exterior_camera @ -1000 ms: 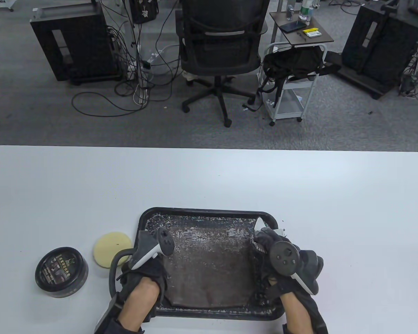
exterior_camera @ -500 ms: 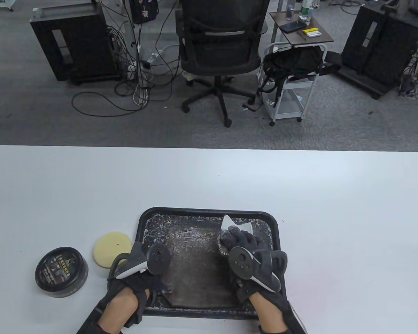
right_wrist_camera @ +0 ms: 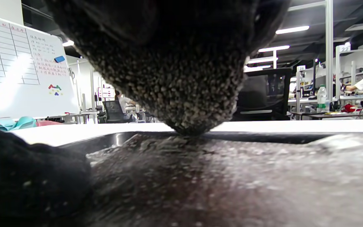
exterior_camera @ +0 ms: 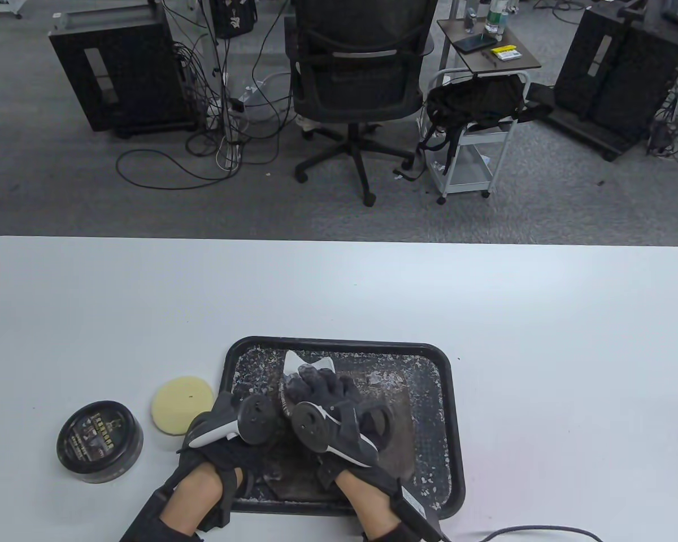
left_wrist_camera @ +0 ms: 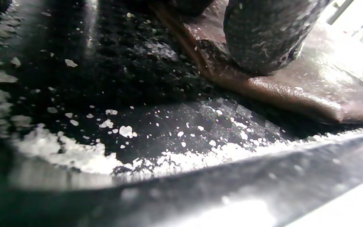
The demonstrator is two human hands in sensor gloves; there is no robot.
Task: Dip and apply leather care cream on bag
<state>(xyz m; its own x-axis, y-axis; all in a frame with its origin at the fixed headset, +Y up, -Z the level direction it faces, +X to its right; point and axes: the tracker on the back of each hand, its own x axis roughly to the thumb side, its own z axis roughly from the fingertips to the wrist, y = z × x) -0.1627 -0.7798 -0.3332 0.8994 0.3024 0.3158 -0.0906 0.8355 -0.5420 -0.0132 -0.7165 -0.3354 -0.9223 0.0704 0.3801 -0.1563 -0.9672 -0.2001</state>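
Bag (exterior_camera: 339, 451) flat in tray (exterior_camera: 451, 451); right hand (exterior_camera: 322, 395) presses a white cloth (exterior_camera: 302, 361) on it, fingers curled around. Left hand (exterior_camera: 226, 446) holds bag's near-left corner, grip unclear.

Brown leather bag (exterior_camera: 395, 429) flat in tray; cream tin (exterior_camera: 99, 441) closed, left.

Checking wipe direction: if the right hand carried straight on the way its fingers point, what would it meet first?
Probably the tray's far rim. The right hand, holding a white cloth on the brown bag, points that way; depth is unclear.
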